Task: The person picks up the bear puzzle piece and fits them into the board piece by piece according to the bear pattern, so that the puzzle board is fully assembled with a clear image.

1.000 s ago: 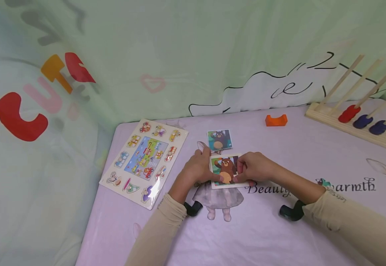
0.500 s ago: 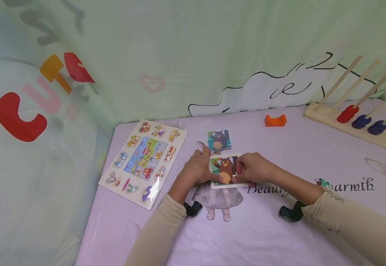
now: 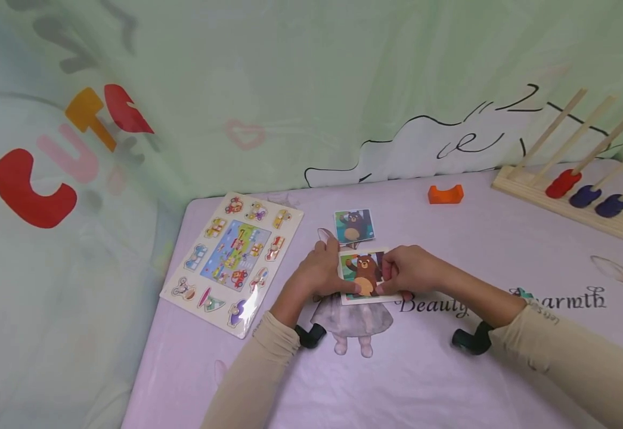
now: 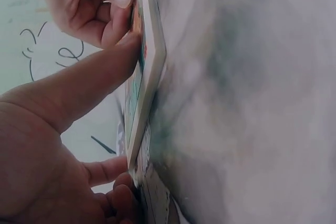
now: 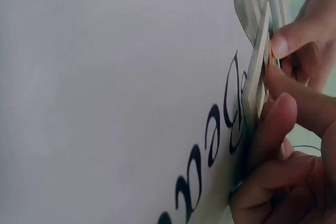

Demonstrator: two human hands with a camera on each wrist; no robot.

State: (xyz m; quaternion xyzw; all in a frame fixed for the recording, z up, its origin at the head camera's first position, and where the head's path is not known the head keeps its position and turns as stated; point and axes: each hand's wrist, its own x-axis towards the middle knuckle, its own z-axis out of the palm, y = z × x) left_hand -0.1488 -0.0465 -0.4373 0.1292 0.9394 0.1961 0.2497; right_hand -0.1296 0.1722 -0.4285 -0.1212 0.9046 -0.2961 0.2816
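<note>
A square bear puzzle (image 3: 363,275) in a white frame lies on the table between the hands. My left hand (image 3: 318,269) grips its left side, thumb on the picture and fingers along the edge. At the right side, my right hand (image 3: 414,271) pinches a puzzle piece with thumb and forefinger; most of that piece is hidden. The left wrist view shows the left thumb (image 4: 113,64) lying across the board's pale edge (image 4: 152,74). From the right wrist, the right thumb (image 5: 302,98) touches the top near the frame. A matching bear card (image 3: 354,226) lies just beyond.
Left of the hands lies a vehicle peg puzzle board (image 3: 236,256). An orange block (image 3: 445,194) sits at the back, near a wooden peg stand (image 3: 579,205) with red and blue beads. A printed cloth (image 3: 397,381) covers the table; a curtain (image 3: 300,89) hangs behind.
</note>
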